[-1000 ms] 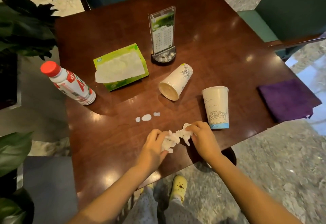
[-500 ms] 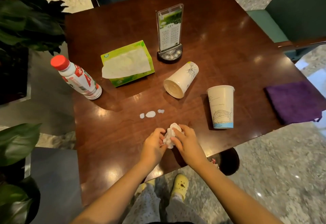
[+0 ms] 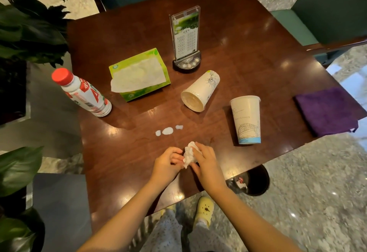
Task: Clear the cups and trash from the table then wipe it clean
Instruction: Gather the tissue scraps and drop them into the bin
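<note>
A crumpled white tissue wad [image 3: 189,154] is pinched between my left hand [image 3: 167,164] and my right hand [image 3: 206,164] just above the near part of the dark wooden table [image 3: 248,39]. One paper cup [image 3: 200,90] lies on its side mid-table, mouth toward me. A second paper cup [image 3: 247,119] stands upright to its right. Three small white spill drops [image 3: 167,131] sit on the wood just beyond my hands. A folded purple cloth [image 3: 327,110] lies at the table's right edge.
A red-capped bottle [image 3: 83,92] stands at the left edge beside a green tissue box [image 3: 139,74]. A menu stand [image 3: 185,41] rises behind the cups. A black bin [image 3: 252,180] sits on the floor under the near right corner. Chairs [image 3: 327,7] and plants [image 3: 29,29] surround the table.
My hands came together, balling the stretched-out tissue into a tight wad and shifting slightly left. Cups, bottle and cloth have not moved.
</note>
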A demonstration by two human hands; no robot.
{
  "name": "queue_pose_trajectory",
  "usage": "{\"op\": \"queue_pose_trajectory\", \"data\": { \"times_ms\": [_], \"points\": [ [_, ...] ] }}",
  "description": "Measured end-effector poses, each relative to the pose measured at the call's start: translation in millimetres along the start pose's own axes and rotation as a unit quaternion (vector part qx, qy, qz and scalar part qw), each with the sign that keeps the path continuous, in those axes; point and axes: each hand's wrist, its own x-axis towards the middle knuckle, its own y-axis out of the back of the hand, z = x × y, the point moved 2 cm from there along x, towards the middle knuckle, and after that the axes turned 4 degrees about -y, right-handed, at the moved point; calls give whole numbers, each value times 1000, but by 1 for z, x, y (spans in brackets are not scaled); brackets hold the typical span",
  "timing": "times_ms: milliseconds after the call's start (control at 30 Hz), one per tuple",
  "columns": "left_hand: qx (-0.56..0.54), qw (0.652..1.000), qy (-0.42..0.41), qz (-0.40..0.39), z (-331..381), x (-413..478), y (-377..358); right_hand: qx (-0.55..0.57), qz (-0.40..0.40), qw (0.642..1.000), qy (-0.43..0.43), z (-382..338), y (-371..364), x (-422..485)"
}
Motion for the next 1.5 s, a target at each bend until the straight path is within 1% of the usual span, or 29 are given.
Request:
{"op": "queue_pose_trajectory", "data": {
  "times_ms": [100, 200, 300, 367, 433, 467, 500, 533, 567, 600, 633, 667, 700, 733, 800, 833, 867, 933, 1033, 1100, 1233, 1300, 1333, 1367, 1433, 1467, 1500],
  "points": [
    [-52, 998, 22, -18, 0, -2, 4, 34, 27, 999, -16, 1, 8, 4],
    [-77, 996, 3, -34, 8, -2, 7, 89, 17, 992, -90, 2, 20, 9],
    [-61, 995, -43, -60, 26, 3, 3, 141, -19, 976, -164, 1, 36, 12],
    [-9, 994, -83, -64, 39, 7, -3, 178, -39, 963, -197, -2, 50, 11],
    [21, 991, -116, -62, 50, 10, -9, 263, -43, 935, -234, -3, 59, 9],
    [22, 989, -127, -66, 53, 12, -11, 325, -45, 909, -257, -3, 60, 8],
    [24, 988, -137, -72, 55, 14, -14, 397, -52, 872, -280, -4, 60, 7],
    [32, 986, -147, -76, 56, 15, -16, 476, -56, 827, -295, -4, 59, 6],
    [44, 984, -155, -78, 57, 17, -17, 562, -57, 768, -301, -4, 58, 6],
    [52, 983, -159, -78, 58, 19, -19, 642, -60, 706, -293, -5, 60, 5],
    [51, 982, -162, -77, 59, 20, -19, 700, -63, 656, -276, -6, 65, 4],
    [46, 982, -165, -78, 60, 21, -19, 732, -69, 628, -254, -6, 69, 2],
    [40, 982, -168, -81, 62, 22, -20, 736, -75, 631, -234, -7, 74, 0],
    [37, 981, -173, -84, 65, 22, -20, 715, -77, 659, -221, -6, 76, -2],
    [34, 978, -183, -91, 69, 23, -20, 619, -61, 753, -216, 0, 74, -6],
    [34, 977, -188, -95, 72, 24, -20, 569, -49, 792, -214, 3, 74, -6],
    [31, 976, -192, -101, 74, 24, -20, 530, -39, 820, -212, 5, 75, -5],
    [11, 975, -185, -122, 77, 24, -22, 489, -14, 845, -215, 9, 79, -4],
    [-25, 975, -140, -169, 81, 25, -26, 440, 26, 869, -223, 14, 86, -6],
    [-29, 971, -129, -198, 83, 24, -32, 413, 46, 878, -237, 18, 90, -9],
    [-40, 966, -110, -231, 90, 24, -49, 367, 88, 883, -279, 29, 101, -16],
    [-40, 963, -99, -248, 98, 26, -59, 363, 119, 876, -296, 36, 110, -20],
    [-21, 961, -114, -251, 103, 27, -64, 365, 132, 870, -305, 39, 116, -23],
    [17, 960, -143, -242, 110, 30, -67, 366, 143, 864, -313, 44, 121, -26],
    [116, 947, -235, -184, 128, 38, -74, 366, 162, 855, -331, 55, 131, -34],
    [134, 947, -255, -141, 139, 42, -78, 365, 174, 851, -335, 61, 135, -38],
    [131, 956, -245, -97, 148, 47, -83, 360, 187, 848, -340, 67, 139, -43]
  ]
}}
